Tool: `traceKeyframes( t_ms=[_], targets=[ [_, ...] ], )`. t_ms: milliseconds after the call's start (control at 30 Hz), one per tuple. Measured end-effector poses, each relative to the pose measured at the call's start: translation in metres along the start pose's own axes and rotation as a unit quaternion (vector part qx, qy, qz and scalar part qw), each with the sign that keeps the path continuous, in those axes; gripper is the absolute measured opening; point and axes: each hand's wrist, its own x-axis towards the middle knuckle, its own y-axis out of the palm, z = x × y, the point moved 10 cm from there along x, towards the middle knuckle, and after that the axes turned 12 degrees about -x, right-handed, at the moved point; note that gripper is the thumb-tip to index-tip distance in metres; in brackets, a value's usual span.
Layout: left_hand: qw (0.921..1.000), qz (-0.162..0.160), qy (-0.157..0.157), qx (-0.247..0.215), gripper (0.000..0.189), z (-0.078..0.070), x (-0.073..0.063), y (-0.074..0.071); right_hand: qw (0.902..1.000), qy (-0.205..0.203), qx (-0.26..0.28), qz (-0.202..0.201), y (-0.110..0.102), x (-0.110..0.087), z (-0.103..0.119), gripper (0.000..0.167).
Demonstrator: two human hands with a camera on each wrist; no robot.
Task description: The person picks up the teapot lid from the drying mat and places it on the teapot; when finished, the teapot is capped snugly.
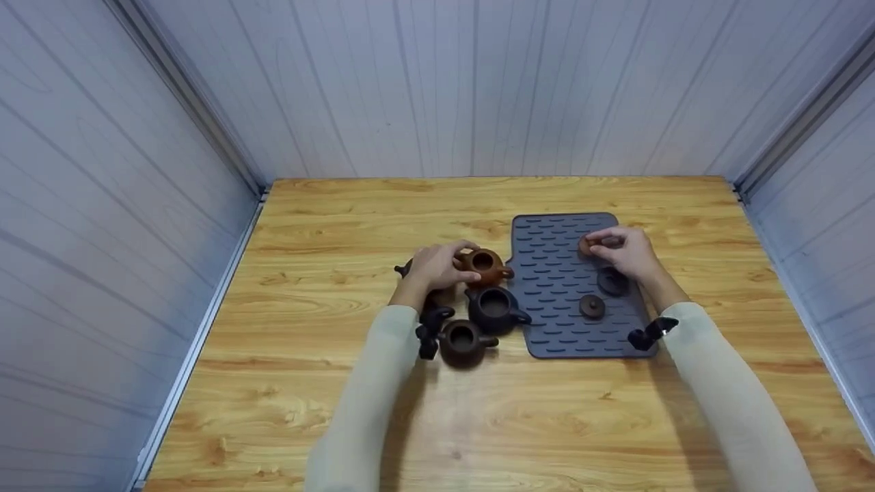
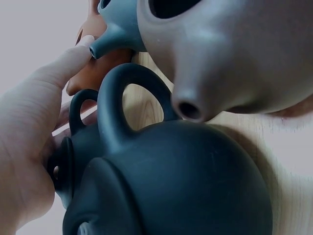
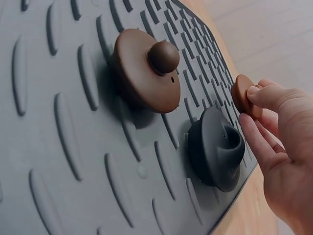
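My left hand point(image 1: 439, 265) holds the orange-brown teapot point(image 1: 488, 280) by its spout side, thumb in front and fingers behind; the pot has no lid on. Over the far right part of the grey mat point(image 1: 547, 287), my right hand point(image 1: 629, 254) pinches a small orange-brown lid point(image 3: 242, 93) between thumb and fingers. A black lid point(image 3: 210, 152) and a brown lid point(image 3: 142, 73) with a round knob lie on the mat below that hand. Close by the left hand stand an open black teapot point(image 1: 484, 318) and an open brown teapot point(image 1: 461, 355).
Two lidded black teapots, a larger one point(image 2: 190, 181) and a smaller one point(image 2: 90, 156), sit beneath the left wrist, largely hidden in the head view. The wooden table point(image 1: 328, 273) meets pale panelled walls point(image 1: 437, 89) at the back and sides.
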Motion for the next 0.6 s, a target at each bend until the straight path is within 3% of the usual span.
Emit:
traceKeyframes(
  t_ms=[600],
  targets=[
    [1.0,-0.003,-0.007,0.0,0.067,0.0,0.001,-0.001,0.998,-0.051,-0.019,0.031,0.018,-0.007,0.042,0.028]
  ],
)
